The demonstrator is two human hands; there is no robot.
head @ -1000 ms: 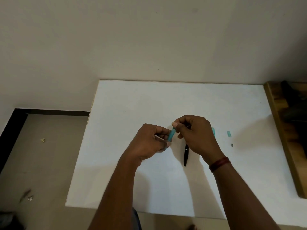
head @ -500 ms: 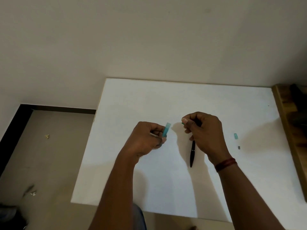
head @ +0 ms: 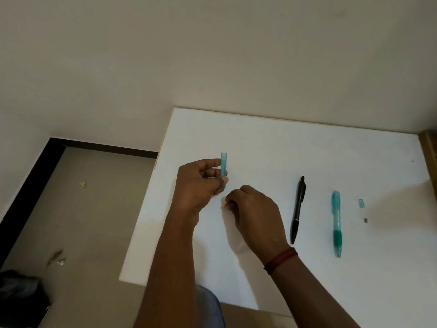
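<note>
My left hand (head: 201, 185) pinches a small translucent teal tube (head: 223, 164) and holds it upright above the white table (head: 260, 143). My right hand (head: 253, 211) is lowered to the table just right of it, fingers curled with the fingertips together; whether they hold anything is hidden. A black pen (head: 298, 209) lies on the table to the right. Beyond it lies a teal mechanical pencil (head: 336, 223). A small teal cap (head: 361, 203) and a tiny dark piece (head: 365, 220) lie further right.
The table's left edge drops to a beige floor (head: 94, 209) with bits of litter. A wooden ledge (head: 429, 145) borders the table on the right. A wall stands behind the table. A dark object (head: 21, 294) sits on the floor at bottom left.
My hands have separated. The left hand raised the teal tube upright; the right hand moved down to the table at the left. The teal pencil now lies uncovered.
</note>
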